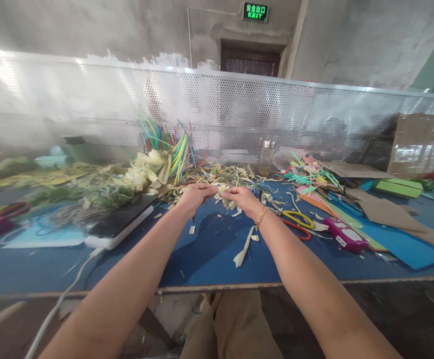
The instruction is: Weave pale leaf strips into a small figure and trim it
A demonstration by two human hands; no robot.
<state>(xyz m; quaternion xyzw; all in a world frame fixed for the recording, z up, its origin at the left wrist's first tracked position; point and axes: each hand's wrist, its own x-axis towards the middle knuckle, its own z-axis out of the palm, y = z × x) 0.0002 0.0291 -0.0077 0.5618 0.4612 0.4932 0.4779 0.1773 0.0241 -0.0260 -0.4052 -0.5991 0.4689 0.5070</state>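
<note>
My left hand (pixel 197 195) and my right hand (pixel 242 199) meet over the middle of the blue table. Fingers and thumbs of both are pinched together on a small pale yellow piece (pixel 221 188), too little to make out its exact kind. Just behind them spreads a heap of pale and greenish shreds (pixel 232 173). Scissors with yellow and red handles (pixel 298 219) lie to the right of my right wrist. Nearer the front edge is a loose pale strip (pixel 244 252).
At left, a black-and-white device (pixel 121 227) trails a white cable (pixel 63 294). Coloured pipe-cleaner-like stems (pixel 179 149) stand behind crumpled pale yellow material (pixel 149 169). A glass bottle (pixel 266 157) stands at the back. A purple packet (pixel 346 234) and blue sheets (pixel 411 244) lie right.
</note>
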